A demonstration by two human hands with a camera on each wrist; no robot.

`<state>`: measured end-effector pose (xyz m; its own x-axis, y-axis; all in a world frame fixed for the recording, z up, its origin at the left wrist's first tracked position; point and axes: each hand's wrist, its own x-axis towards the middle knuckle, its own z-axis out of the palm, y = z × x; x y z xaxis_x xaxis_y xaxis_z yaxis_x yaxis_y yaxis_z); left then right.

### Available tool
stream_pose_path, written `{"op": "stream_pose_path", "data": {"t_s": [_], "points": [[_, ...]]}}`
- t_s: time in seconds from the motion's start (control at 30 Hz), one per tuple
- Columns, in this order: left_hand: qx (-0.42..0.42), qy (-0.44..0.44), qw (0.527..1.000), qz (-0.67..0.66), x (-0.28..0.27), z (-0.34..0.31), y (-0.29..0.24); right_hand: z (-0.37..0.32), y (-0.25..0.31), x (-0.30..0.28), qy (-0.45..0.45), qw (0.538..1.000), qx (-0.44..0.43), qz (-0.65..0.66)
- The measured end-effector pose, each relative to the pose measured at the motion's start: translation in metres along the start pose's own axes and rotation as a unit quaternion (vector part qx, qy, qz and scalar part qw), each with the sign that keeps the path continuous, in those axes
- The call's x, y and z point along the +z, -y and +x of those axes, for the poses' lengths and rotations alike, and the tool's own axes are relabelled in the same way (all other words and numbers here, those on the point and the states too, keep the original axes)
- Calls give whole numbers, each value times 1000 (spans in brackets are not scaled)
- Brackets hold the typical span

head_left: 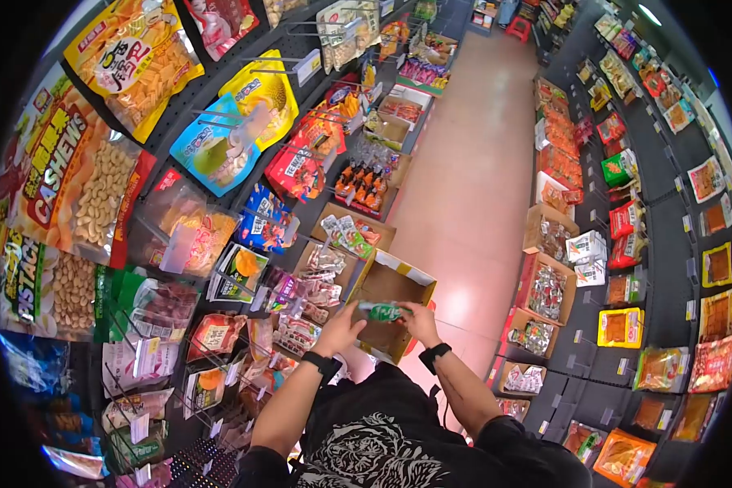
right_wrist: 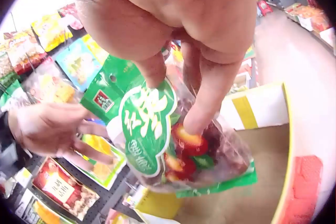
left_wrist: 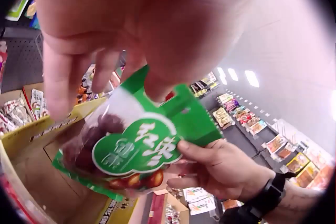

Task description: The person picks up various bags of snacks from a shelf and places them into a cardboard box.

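Observation:
My right hand (head_left: 420,324) pinches a clear and green bag of red dates (head_left: 382,311). In the right wrist view its thumb and fingers press into the bag's front (right_wrist: 144,129), over the white lettering and printed red fruit. My left hand (head_left: 340,329) is at the other end of the bag; the right wrist view shows its fingers (right_wrist: 94,153) extended beside the green top. Close to the camera in the left wrist view, the left fingers (left_wrist: 58,79) point down. Beneath the bag stands an open cardboard box (head_left: 394,285) with yellow edging, its brown bottom showing.
On the left, a pegboard rack holds hanging snack bags, among them cashews (head_left: 98,187) and a blue and yellow pair (head_left: 220,142). Boxes of small packets (head_left: 321,268) line its foot. A pale aisle floor (head_left: 455,163) runs forward. Shelves (head_left: 626,301) of packaged food stand right.

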<state>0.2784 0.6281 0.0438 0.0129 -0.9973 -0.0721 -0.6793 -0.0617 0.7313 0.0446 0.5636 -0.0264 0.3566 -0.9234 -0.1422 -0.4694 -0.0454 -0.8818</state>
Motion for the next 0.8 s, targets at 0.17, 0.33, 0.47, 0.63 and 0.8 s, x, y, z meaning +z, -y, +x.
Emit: {"op": "stream_pose_path", "data": {"t_s": [0.17, 0.33, 0.47, 0.63, 0.8], "points": [[-83, 94, 981, -146, -49, -24, -21, 62, -59, 5, 25, 969, 220, 111], [-181, 83, 968, -151, -75, -109, 16, 73, -52, -9, 18, 985, 107, -134], [-224, 33, 955, -190, -83, -183, 59, 42, -30, 4, 174, 976, -28, -126], [-165, -51, 973, -155, -165, -211, 12, 25, 60, 71, 339, 939, 46, 26], [-119, -406, 904, 61, -236, -203, 1, 35, 267, 145, 320, 915, -167, 182]]}}
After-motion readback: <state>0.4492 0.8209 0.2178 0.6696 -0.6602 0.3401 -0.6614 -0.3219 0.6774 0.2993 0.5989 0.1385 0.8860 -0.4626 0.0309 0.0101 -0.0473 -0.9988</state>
